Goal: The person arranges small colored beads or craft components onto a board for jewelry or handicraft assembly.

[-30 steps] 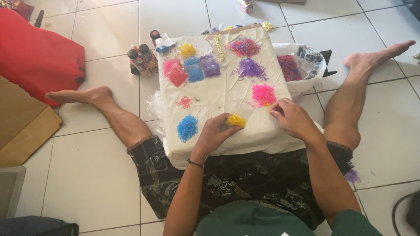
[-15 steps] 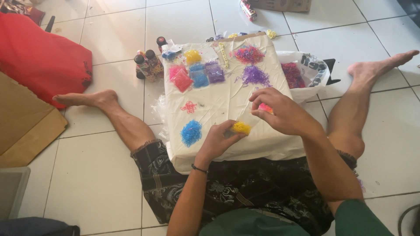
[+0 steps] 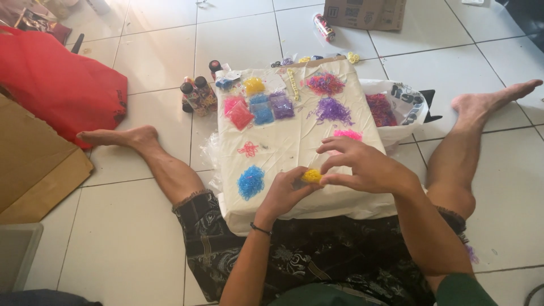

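Both hands meet over the near edge of the white box (image 3: 294, 141), which sits between the person's spread legs like a low bench. The left hand (image 3: 283, 192) and right hand (image 3: 365, 167) pinch the same little yellow clump (image 3: 311, 175) of tiny bands, fingertips narrowed in on it from either side, the right's other fingers fanned out above. Guessing it's held up just off the top so the bands can be picked apart without mixing into the other piles.

The clump is a roundish wad, so no real long axis or pointing direction I can make out.

The colours are kept in separate heaps, which looks like sorting: blue pile (image 3: 251, 181) near the left edge by the left hand, pink pile (image 3: 348, 135) just behind the right hand, purple pile (image 3: 331, 109) further back, small bags (image 3: 260, 107) towards the far left corner. Bottles (image 3: 195, 95) stand on the floor beside that corner.
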